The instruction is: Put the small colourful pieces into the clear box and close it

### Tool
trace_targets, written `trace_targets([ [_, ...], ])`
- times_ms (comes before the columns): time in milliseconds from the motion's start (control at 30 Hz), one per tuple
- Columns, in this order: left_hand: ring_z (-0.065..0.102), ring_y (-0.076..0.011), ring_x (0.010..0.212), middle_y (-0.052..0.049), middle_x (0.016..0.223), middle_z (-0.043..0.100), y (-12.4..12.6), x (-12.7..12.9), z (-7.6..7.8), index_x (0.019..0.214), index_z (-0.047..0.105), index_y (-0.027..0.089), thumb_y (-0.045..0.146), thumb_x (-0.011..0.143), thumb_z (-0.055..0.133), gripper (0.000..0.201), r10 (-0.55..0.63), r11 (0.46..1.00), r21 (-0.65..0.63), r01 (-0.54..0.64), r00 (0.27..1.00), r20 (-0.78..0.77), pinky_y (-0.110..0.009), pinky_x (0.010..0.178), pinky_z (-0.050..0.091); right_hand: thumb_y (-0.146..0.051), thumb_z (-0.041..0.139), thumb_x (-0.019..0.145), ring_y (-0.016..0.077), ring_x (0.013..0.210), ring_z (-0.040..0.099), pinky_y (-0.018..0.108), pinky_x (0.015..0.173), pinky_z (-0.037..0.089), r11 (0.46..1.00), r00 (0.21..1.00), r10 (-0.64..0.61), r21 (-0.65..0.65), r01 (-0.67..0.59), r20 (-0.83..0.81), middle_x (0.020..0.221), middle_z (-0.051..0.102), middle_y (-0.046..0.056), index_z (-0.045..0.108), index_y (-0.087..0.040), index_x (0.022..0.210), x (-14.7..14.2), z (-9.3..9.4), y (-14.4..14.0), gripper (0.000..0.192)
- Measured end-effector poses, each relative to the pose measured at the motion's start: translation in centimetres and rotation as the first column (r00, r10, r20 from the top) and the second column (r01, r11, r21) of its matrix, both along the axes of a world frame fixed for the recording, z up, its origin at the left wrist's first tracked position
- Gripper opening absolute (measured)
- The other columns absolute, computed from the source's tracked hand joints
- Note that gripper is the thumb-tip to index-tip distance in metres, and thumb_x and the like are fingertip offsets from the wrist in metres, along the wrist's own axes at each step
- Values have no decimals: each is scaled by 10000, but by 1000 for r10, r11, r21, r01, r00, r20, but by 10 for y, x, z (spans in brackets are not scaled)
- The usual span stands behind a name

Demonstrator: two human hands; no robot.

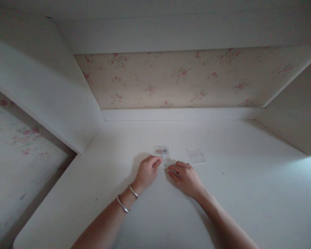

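**A:** Where is the piece you are working on?

**B:** The small clear packet (161, 151) lies flat on the white desk (248, 193), toward the back of it, just beyond your fingertips. Your left hand (146, 172) rests on the desk with the fingers curled and their tips at the packet's near edge. Whether they actually pinch it I cannot tell.

**A:** And your other hand?

**B:** Your right hand (185, 177) lies close beside the left, fingers bent, with something small and pale under the fingertips. It is too small to name, and I cannot tell how firmly you hold it. A second clear sheet (196, 155) lies near, to the right of the packet, touched by neither hand.

**A:** How would the packet handle?

**B:** I judge it very light, thin and limp, and likely slick against that smooth surface. Lying flat, it offers little to grab, so a corner or edge lifted with a nail looks like the best place to take hold. Press gently; it may crease.
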State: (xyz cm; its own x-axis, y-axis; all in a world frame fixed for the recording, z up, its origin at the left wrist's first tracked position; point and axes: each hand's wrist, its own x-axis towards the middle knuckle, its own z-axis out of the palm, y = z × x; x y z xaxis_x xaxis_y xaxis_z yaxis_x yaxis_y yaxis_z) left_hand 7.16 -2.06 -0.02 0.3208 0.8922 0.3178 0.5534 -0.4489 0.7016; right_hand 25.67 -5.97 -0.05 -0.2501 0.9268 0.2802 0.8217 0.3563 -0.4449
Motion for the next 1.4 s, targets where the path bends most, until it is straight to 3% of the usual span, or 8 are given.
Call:
trace_targets([
  [133, 595, -147, 829, -46, 872, 656, 5, -2, -2, 942, 629, 181, 295, 941, 411, 245, 97, 993, 78, -94, 994, -43, -246, 751, 453, -235, 507, 874, 144, 744, 565, 279, 678, 326, 999, 992, 32, 2, -33, 120, 756, 623, 3, 679, -257, 820, -6, 2, -4, 182],
  [367, 613, -152, 849, -44, 920, 677, 8, 1, -5, 927, 639, 197, 247, 931, 423, 221, 106, 992, 81, -92, 976, -189, -252, 766, 457, -181, 470, 889, 144, 750, 546, 282, 688, 308, 999, 987, 39, 10, -41, 155, 756, 616, 9, 652, -225, 786, -9, 1, -5, 214],
  [500, 618, -151, 864, -41, 935, 682, 7, 0, -5, 952, 636, 200, 247, 935, 412, 230, 105, 992, 83, -92, 978, -182, -253, 794, 461, -217, 457, 902, 134, 717, 539, 275, 677, 310, 999, 996, 10, 39, -13, 90, 723, 603, 15, 632, -202, 722, -9, -2, -4, 252],
  [667, 630, -148, 856, -39, 944, 688, 0, -5, -1, 979, 622, 209, 256, 944, 390, 240, 119, 991, 88, -103, 972, -202, -246, 772, 465, -280, 428, 928, 132, 730, 552, 263, 699, 340, 997, 995, -27, 71, 34, -97, 760, 616, 30, 659, -200, 837, -10, -6, 0, 261],
  [800, 651, -156, 809, -35, 923, 703, -9, -5, 4, 1005, 626, 231, 271, 941, 391, 247, 23, 998, 68, 1, 935, -354, -252, 720, 472, -314, 452, 914, 139, 744, 566, 258, 691, 365, 986, 973, -103, 106, 126, -205, 788, 630, 35, 679, -211, 866, -12, -5, 10, 254],
  [933, 664, -177, 802, -29, 892, 714, -16, 0, 5, 984, 636, 240, 254, 935, 387, 255, -113, 989, 28, 142, 875, -471, -271, 696, 484, -314, 464, 906, 143, 762, 574, 268, 721, 365, 985, 980, -98, 127, 121, -172, 801, 639, 32, 687, -221, 869, -19, 3, 24, 244],
  [1200, 672, -208, 756, -75, 865, 717, -22, 9, 1, 902, 662, 197, 340, 946, 356, 341, -158, 983, -14, 182, 813, -561, -316, 674, 499, -283, 464, 908, 128, 742, 572, 270, 725, 346, 988, 996, -79, 127, 83, -35, 798, 654, 20, 699, -245, 906, -34, 10, 44, 238],
  [1400, 668, -197, 797, -60, 863, 712, -23, 10, 6, 913, 656, 215, 334, 951, 338, 341, -175, 983, -48, 179, 816, -552, -288, 680, 485, -343, 458, 888, 135, 656, 550, 257, 653, 386, 965, 943, -213, 99, 245, -255, 719, 624, 21, 705, -219, 851, -6, 4, 34, 279],
])
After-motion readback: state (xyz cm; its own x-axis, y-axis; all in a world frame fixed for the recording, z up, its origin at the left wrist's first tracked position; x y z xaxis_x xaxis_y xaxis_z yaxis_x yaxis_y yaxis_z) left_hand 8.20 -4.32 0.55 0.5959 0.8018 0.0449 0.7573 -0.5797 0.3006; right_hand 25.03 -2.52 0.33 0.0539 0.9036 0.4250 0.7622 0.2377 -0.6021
